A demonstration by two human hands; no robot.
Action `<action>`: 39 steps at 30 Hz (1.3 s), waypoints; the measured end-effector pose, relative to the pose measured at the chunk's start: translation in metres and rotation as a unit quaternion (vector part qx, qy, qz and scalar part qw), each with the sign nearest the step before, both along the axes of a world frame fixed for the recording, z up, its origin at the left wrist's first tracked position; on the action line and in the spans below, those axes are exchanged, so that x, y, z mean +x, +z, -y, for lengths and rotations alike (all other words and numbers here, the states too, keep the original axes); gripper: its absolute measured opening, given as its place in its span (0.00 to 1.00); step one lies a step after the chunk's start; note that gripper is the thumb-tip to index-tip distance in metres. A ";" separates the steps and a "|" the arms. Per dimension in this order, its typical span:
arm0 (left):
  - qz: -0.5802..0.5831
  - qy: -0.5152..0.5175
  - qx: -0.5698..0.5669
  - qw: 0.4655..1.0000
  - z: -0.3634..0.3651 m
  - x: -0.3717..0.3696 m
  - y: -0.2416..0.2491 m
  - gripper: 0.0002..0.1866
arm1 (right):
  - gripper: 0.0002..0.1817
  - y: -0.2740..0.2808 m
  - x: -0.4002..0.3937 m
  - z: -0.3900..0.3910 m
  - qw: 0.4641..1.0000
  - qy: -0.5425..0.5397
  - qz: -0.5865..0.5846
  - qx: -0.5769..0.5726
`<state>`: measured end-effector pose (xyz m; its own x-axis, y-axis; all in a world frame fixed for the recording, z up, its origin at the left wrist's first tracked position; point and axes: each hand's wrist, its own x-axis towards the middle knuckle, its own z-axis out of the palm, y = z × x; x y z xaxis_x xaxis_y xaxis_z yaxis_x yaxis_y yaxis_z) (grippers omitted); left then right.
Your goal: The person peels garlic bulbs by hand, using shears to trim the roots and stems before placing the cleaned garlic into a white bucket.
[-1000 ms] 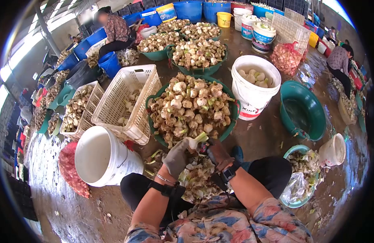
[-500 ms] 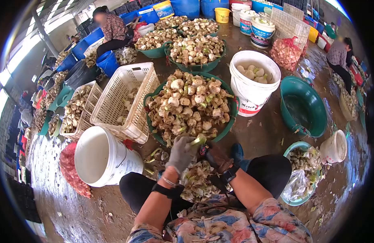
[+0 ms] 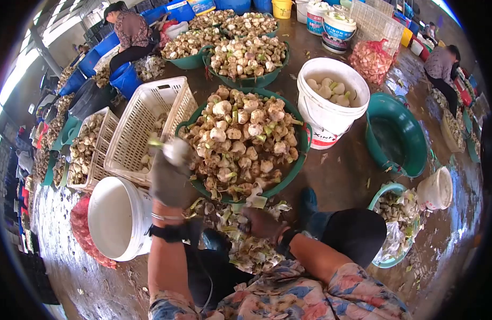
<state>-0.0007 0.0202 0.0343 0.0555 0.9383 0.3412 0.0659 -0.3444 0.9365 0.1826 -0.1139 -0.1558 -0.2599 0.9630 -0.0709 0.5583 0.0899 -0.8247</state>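
Observation:
My left hand (image 3: 170, 181), in a grey glove, is raised at the near left side of the green basin (image 3: 304, 154). It is closed around a garlic bulb (image 3: 176, 151), a pale one with a short green stem, blurred by motion. Beyond and below the bulb stands a white plastic crate (image 3: 129, 128) with a few pale bulbs inside. My right hand (image 3: 263, 224), in a dark glove, is low between my knees, fingers curled; whatever they grip is hidden. Near its fingers are loose garlic skins (image 3: 254, 248), piled on the floor. Untrimmed garlic bulbs (image 3: 246, 133) heap the basin.
A white bucket (image 3: 331, 125) with pale bulbs stands behind right, near a dark green tub (image 3: 395, 136). At left are another white bucket (image 3: 115, 218) and a red mesh sack (image 3: 85, 226). Two people (image 3: 131, 32) sit farther off, one at each side. The floor looks wet.
My left hand has moved left and away from my right hand, carrying the garlic bulb toward the crate. My right hand has dropped slightly toward me. The view has shifted a little.

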 end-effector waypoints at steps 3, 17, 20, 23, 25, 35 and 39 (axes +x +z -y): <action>0.537 -0.007 -0.236 0.810 -0.031 -0.040 -0.005 0.27 | 0.25 0.034 0.034 -0.045 0.985 -0.124 0.118 -0.012; -0.165 -0.189 -0.156 0.955 -0.001 0.063 -0.094 0.33 | 0.14 0.041 0.117 -0.094 0.985 -0.089 -0.054 -0.138; -0.404 -0.218 -0.070 0.886 0.013 0.076 -0.094 0.45 | 0.15 0.045 0.122 -0.071 0.948 -0.087 -0.289 -0.103; -0.280 -0.237 -0.119 0.923 0.028 0.080 -0.080 0.44 | 0.16 0.054 0.108 -0.058 0.997 -0.075 0.013 0.022; -0.273 -0.220 -0.121 0.929 0.041 0.081 -0.071 0.43 | 0.17 0.053 0.086 -0.054 0.980 -0.068 0.164 0.085; -0.115 -0.167 -0.192 0.960 0.086 0.055 -0.072 0.33 | 0.20 0.030 0.053 -0.041 0.930 -0.088 -0.355 -0.024; 0.231 -0.234 -0.369 0.869 0.088 0.049 -0.075 0.29 | 0.22 0.085 0.054 -0.014 0.964 -0.115 -0.223 -0.083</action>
